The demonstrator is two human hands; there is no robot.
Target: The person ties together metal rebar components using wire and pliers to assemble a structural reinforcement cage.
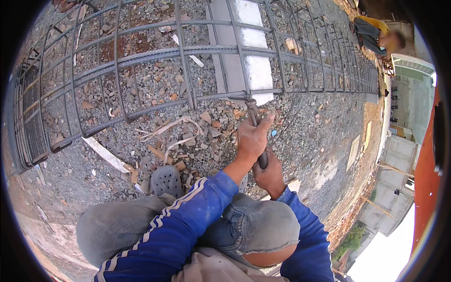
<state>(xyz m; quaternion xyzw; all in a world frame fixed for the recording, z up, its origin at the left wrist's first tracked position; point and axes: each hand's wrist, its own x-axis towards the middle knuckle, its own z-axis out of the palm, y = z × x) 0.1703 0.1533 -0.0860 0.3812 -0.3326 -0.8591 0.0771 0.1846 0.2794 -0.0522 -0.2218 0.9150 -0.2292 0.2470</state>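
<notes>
My left hand (252,138) is closed round the upper part of a pair of pincers (252,112). Below it, my right hand (269,174) grips the lower handle end of the same tool. The pincers' head meets the near lower bar of a long steel rebar cage (183,50), beside a crossing stirrup. Whether a tie wire sits in the jaws is too small to tell. Behind that joint, a grey block with a white top (256,70) lies under the cage.
Gravel and broken stone (188,127) cover the ground, with pale strips (176,127) and wood scraps. A long white strip (105,154) lies left of my clog (166,181). Another person (378,35) is at the far right, beyond the cage. A hand (63,4) shows at the top left.
</notes>
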